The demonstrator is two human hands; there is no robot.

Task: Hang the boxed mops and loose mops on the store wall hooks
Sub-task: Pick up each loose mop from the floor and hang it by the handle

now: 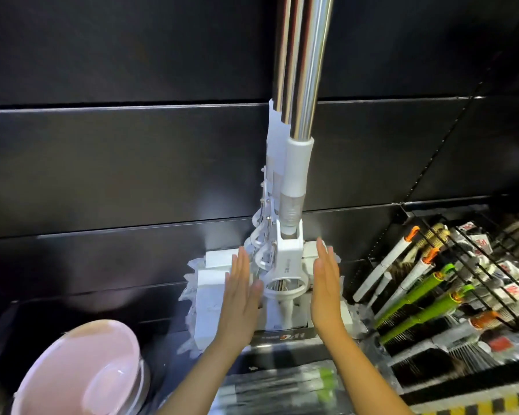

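Several loose mops hang together against the black slatted wall (132,163), their shiny steel handles (307,55) running up out of view. Their white plastic squeeze frames (288,259) and white sponge heads (213,292), wrapped in clear film, bunch together at the bottom. My left hand (241,298) is flat with straight fingers at the left side of the sponge heads. My right hand (327,292) is flat at the right side. Neither hand grips anything. The hooks are out of view.
Stacked pink plastic basins (81,372) sit at the lower left. A wire rack (462,265) of green and white handled brushes fills the right. Plastic-wrapped long items (279,387) lie below my forearms. A yellow-black striped edge (492,399) marks the bottom right.
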